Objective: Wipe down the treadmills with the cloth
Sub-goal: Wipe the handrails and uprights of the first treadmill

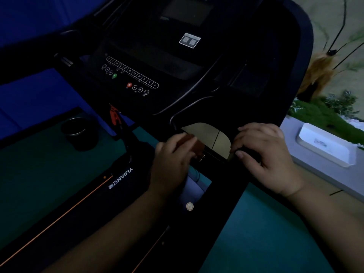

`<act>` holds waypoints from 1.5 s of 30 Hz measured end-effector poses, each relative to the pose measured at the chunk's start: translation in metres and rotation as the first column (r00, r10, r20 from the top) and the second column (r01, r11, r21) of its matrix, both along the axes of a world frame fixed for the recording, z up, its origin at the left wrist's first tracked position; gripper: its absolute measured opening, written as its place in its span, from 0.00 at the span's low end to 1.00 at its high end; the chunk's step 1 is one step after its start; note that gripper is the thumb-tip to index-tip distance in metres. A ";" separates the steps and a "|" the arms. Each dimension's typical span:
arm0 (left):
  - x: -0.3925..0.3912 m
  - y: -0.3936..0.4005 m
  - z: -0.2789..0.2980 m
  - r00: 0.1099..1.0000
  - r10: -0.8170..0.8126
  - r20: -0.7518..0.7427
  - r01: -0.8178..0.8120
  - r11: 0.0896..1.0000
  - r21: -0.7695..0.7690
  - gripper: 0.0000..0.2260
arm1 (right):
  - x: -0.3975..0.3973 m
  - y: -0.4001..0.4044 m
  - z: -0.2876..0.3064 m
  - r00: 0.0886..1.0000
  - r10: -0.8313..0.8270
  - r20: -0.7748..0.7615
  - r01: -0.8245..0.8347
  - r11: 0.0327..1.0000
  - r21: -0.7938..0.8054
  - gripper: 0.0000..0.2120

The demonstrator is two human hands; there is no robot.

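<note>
Treadmill: black, dimly lit, its long axis running diagonally from the lower left, where the deck with its orange stripe is lying, up to the console at the top centre. Its right-hand frame is curving down the right side toward the hands.

Ledge: pale grey, running along the right edge past the frame, carrying a white tray; its contents are too blurred to name. Green plants are sitting behind it.

Floor mat: teal, lying open to the right of the deck and again on its left.

Cup holder: round, metal-rimmed, left of the console; its inside is too dark to tell.

Right hand: fingers curling over the dark handrail at the frame's lower bend.

Left hand: fingers bending round a brownish cloth, pressing it against the treadmill just across the gap from the right hand.

Red safety clip: hanging beneath the button panel.
</note>
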State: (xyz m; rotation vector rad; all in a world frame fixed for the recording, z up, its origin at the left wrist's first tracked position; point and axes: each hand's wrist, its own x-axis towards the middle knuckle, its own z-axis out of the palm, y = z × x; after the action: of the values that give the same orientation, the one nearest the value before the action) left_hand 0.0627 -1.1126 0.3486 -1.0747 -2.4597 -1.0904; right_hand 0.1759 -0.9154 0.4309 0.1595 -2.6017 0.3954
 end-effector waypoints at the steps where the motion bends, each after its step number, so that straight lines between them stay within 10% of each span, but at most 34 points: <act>1: 0.016 0.007 0.000 0.997 -0.068 -0.044 0.067 0.997 -0.037 0.18 | 0.000 0.000 0.000 1.000 -0.005 -0.005 0.005 1.000 -0.002 0.11; 4: 0.023 0.009 -0.003 0.959 -0.220 -0.178 0.200 0.972 -0.126 0.18 | 0.000 0.000 0.001 1.000 -0.006 0.001 0.006 1.000 0.006 0.11; 9: -0.016 -0.006 0.001 0.999 0.009 -0.039 -0.011 0.999 -0.053 0.18 | 0.000 -0.002 0.001 1.000 -0.017 0.000 0.017 1.000 0.002 0.11; 13: -0.007 -0.002 0.007 0.967 -0.198 -0.158 0.158 0.960 -0.231 0.20 | -0.001 -0.002 0.000 1.000 -0.028 -0.008 0.028 1.000 -0.001 0.10; 17: -0.033 -0.011 0.015 0.994 0.084 -0.068 -0.091 0.990 -0.111 0.22 | -0.001 -0.002 0.000 0.999 -0.032 -0.001 0.032 0.999 -0.001 0.10; 22: 0.008 0.010 0.007 0.962 -0.241 -0.128 0.208 0.951 -0.229 0.20 | -0.002 -0.002 -0.001 0.999 -0.039 -0.017 0.039 0.999 -0.001 0.10; 37: -0.023 -0.007 0.011 0.988 -0.128 0.082 0.132 0.990 -0.049 0.20 | -0.003 -0.003 -0.001 0.999 -0.038 -0.032 0.038 0.999 0.002 0.10; 41: 0.020 0.012 0.010 0.834 -0.519 0.190 0.523 0.852 0.028 0.23 | -0.002 -0.003 -0.001 0.998 -0.049 -0.032 0.049 0.999 0.004 0.10; 45: -0.004 -0.003 0.011 0.870 -0.441 0.220 0.455 0.891 -0.015 0.19 | -0.002 -0.003 0.000 0.999 -0.048 -0.009 0.048 0.999 0.001 0.10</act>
State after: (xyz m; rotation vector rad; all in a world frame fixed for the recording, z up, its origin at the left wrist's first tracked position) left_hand 0.0586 -1.1152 0.3599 -1.6960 -2.4822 -1.3164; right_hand 0.1740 -0.9188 0.4310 0.0990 -2.5913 0.3752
